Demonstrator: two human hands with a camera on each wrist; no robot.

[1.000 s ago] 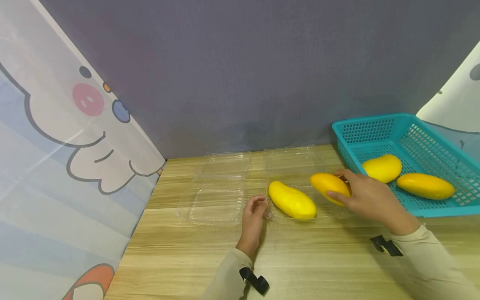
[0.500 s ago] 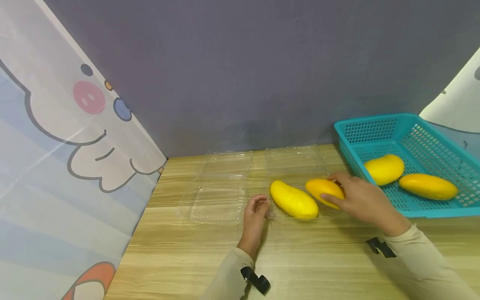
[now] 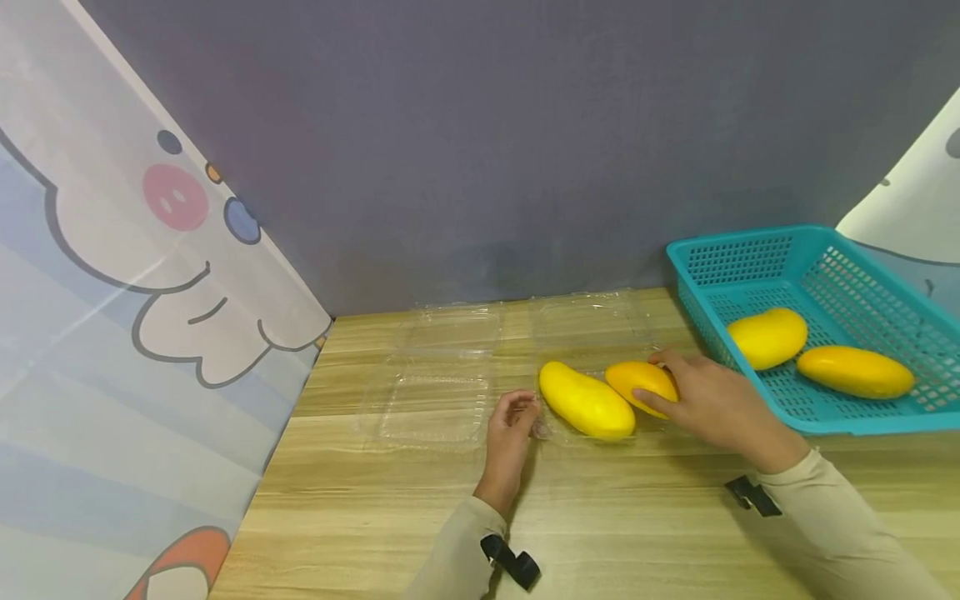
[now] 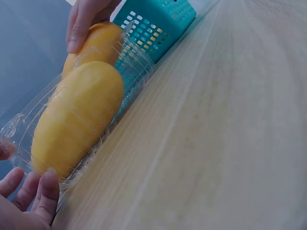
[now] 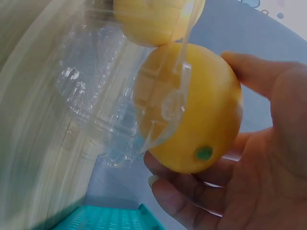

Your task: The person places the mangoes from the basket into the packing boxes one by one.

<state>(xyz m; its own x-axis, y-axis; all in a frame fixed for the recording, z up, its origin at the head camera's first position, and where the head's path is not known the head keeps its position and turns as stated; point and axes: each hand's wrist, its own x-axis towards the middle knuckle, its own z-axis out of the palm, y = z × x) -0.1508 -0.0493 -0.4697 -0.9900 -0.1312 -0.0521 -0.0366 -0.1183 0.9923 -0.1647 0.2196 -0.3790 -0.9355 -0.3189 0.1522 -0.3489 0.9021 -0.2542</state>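
Note:
In the head view a yellow mango point(image 3: 586, 402) lies in a clear plastic clamshell box point(image 3: 552, 432), whose lid is folded back behind it. My left hand point(image 3: 512, 431) grips the left edge of this box; in the left wrist view its thumb point(image 4: 48, 191) is against the near wall. Right beside the first mango, my right hand point(image 3: 708, 404) holds an orange-yellow mango point(image 3: 637, 383) between thumb and fingers. The right wrist view shows this held mango point(image 5: 204, 112) with a green spot on its end, partly behind the box's clear wall.
A second opened clear clamshell box point(image 3: 437, 408) lies to the left on the wooden table point(image 3: 360, 517). At the right stands a teal plastic basket point(image 3: 750, 242) with two more mangoes point(image 3: 855, 372) in it. A grey wall point(image 3: 495, 150) rises behind the table.
My right hand has carried the orange-yellow mango left and down, up against the first mango in the box. The left hand keeps its place on the box edge.

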